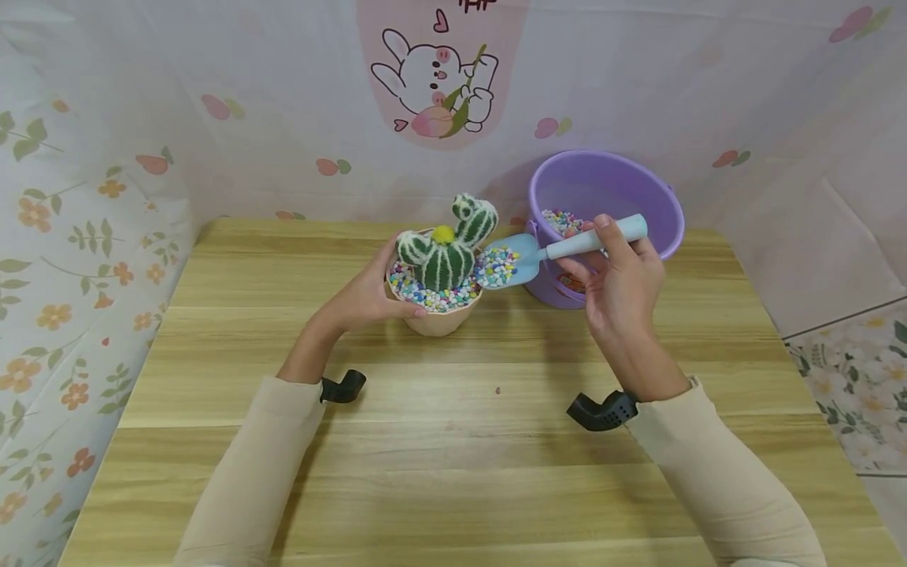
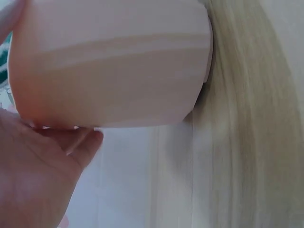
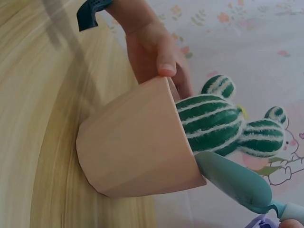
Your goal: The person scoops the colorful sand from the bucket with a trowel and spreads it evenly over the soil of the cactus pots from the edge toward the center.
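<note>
2 hands busy: right hand (image 1: 623, 287) fingers grip scoop (image 1: 549, 253), blade toward pot (image 1: 434, 319); left hand (image 1: 368, 295) cups pot

A pink pot (image 1: 435, 319) with a knitted cactus (image 1: 445, 248) stands upright near the counter's far edge; a pebble-laden blue scoop (image 1: 506, 266) touches its rim.

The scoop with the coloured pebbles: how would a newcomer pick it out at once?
On the wooden table, between the purple bucket and the pink pot with the cactus. The right hand holds the scoop over the pot's rim: the only pale blue tool.
</note>
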Available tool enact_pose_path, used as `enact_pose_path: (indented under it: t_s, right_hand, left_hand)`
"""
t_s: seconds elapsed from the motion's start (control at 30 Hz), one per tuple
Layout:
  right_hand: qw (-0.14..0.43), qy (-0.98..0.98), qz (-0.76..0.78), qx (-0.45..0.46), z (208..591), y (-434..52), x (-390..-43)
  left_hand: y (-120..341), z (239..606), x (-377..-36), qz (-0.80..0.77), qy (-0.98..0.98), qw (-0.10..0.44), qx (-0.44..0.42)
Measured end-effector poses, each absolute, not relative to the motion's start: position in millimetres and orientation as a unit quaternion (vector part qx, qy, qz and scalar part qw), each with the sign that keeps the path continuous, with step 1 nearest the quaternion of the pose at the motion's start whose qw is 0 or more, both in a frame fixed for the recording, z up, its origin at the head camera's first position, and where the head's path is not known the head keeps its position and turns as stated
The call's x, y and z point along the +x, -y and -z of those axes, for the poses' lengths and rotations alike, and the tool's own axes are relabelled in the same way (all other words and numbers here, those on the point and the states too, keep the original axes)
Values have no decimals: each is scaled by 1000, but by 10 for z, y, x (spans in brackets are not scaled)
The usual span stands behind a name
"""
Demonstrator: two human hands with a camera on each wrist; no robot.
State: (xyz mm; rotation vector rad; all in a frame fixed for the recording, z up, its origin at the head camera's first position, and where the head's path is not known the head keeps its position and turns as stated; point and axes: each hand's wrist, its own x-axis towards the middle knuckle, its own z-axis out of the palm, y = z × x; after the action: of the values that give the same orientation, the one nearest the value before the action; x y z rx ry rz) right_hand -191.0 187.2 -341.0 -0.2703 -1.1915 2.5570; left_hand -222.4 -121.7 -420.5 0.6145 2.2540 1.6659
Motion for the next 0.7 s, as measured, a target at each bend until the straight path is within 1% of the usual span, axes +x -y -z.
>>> enact_pose_path:
  t_s: [0.2,0.3,0.43,0.6,0.7]
  right_hand:
    - [152,407,-896,-86,3394,-1884,-1924]
    - [151,405,-898,-86,3387,-1889,-1932]
    - [153,402,-898,-89,3379,-1885,-1941]
    - [157,404,-897,-91,3375,-1874,-1955]
    - [161,402,-896,-93,3378,-1874,-1962]
  left_hand:
    - [1128,4253,-2134,-573,-796,83,179]
    - [1098,4255,-2126,-568,-801,71,173]
    - [1095,4172,-2120,-572,-795,81,185]
    - [1114,3988,-2090,-575,-785,116,200]
    - [1127,3948,-2095,-577,-780,136,201]
